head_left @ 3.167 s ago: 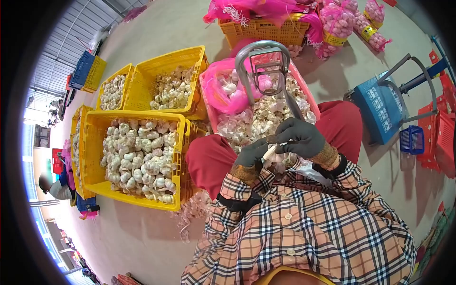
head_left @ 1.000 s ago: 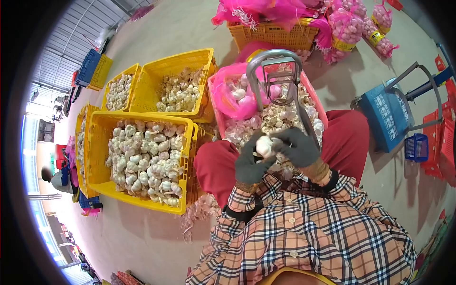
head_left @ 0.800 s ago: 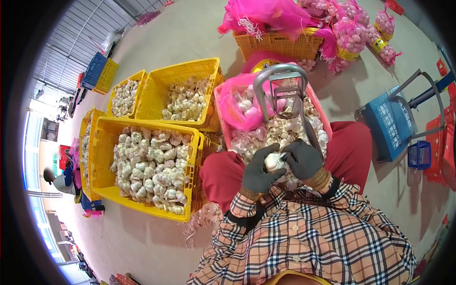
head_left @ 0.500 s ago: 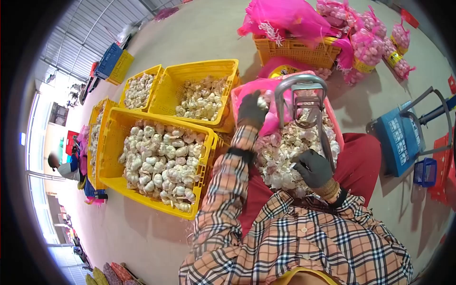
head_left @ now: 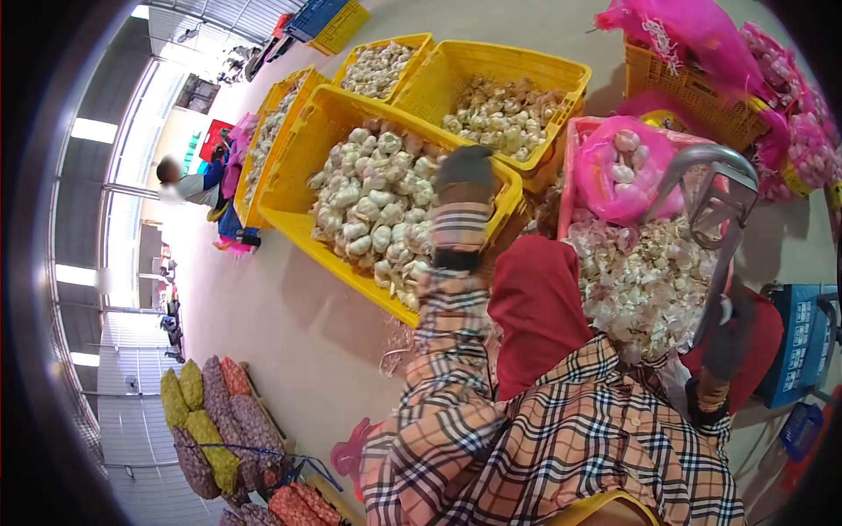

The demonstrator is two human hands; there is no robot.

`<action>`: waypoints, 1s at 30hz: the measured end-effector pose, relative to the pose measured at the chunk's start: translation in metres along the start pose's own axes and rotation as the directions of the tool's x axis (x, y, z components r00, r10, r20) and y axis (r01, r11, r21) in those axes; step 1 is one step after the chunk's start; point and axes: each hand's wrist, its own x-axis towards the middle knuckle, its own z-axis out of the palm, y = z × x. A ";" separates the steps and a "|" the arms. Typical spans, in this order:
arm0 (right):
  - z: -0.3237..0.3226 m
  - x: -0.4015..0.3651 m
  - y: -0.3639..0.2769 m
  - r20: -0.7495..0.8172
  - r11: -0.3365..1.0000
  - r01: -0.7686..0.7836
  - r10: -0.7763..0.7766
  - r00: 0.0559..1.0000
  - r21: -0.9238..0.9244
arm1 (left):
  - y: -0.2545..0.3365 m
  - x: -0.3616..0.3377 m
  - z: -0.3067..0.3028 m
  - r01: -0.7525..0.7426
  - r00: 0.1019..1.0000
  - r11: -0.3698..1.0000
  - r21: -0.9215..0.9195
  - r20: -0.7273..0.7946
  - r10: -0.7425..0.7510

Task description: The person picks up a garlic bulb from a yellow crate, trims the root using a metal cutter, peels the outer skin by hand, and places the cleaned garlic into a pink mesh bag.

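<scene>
Garlic heap (head_left: 373, 206) fills the big yellow crate (head_left: 298, 230), which sits at 10 o'clock from the person's lap. The left hand (head_left: 465, 174), in a dark glove, hangs over the heap's 3 o'clock edge, close to the crate's far right rim. Only the back of the glove shows and the fingers point away from the camera. Can't tell if they are curled round a bulb, spread, or touching the heap. The bulbs are whole, white to cream with papery skins, some with stubby stalks, and piled close to the rim. The checked sleeve (head_left: 452, 298) runs from the hand back toward 6 o'clock.

The right hand (head_left: 724, 337) is at 4 o'clock, gloved and blurred, beside the leg of a grey metal frame (head_left: 710, 188). Finger state can't be told.

A red-trousered knee (head_left: 535, 298) sits between the yellow crate and a pink crate (head_left: 572, 167) of loose garlic and skins. A pink net bag (head_left: 627, 175) with bulbs lies in that crate at its 12 o'clock end. A second yellow crate (head_left: 526, 66) with garlic is at 12 o'clock, touching the big one. An orange crate (head_left: 693, 88) stands at 1 o'clock. A blue box (head_left: 802, 337) is at 3 o'clock. Another person (head_left: 180, 184) crouches at 9 o'clock. Filled net sacks (head_left: 219, 421) lie at 7 o'clock.
</scene>
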 end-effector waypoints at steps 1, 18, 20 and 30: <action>-0.002 0.003 -0.003 0.003 1.000 -0.004 0.004 1.000 0.006 | -0.028 -0.003 -0.019 0.052 0.995 0.998 0.030 0.085 -0.054; 0.017 -0.012 0.029 0.209 0.943 -0.323 0.300 0.931 0.083 | -0.151 -0.093 -0.007 0.396 0.910 0.699 -0.595 0.151 -0.387; 0.019 -0.017 0.040 0.186 0.953 -0.302 0.296 0.937 0.006 | -0.135 -0.098 0.000 0.051 0.996 0.993 0.108 -0.078 -0.042; 0.022 -0.016 0.046 0.189 0.970 -0.220 0.198 0.962 0.102 | -0.060 -0.020 0.044 -0.083 0.786 0.902 0.424 0.584 -0.203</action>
